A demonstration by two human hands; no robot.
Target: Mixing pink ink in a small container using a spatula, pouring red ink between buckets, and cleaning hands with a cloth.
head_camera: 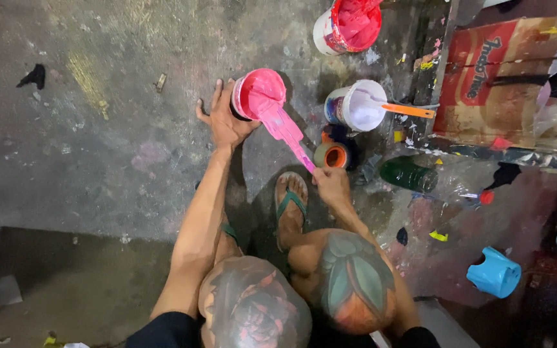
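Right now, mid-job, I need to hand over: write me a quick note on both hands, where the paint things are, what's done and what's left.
Left hand: steadies the pink paint tub on the concrete floor, fingers against its side.
Right hand: grips the handle end of the pink-coated spatula, whose blade rests in that tub.
Nearby: white paint tub with an orange-handled tool, red paint tub further off, small orange-rimmed can, green bottle.
Done: pink paint looks evenly coloured and coats the spatula.
Left: spatula not yet out of the tub; whether mixing is finished cannot be told.
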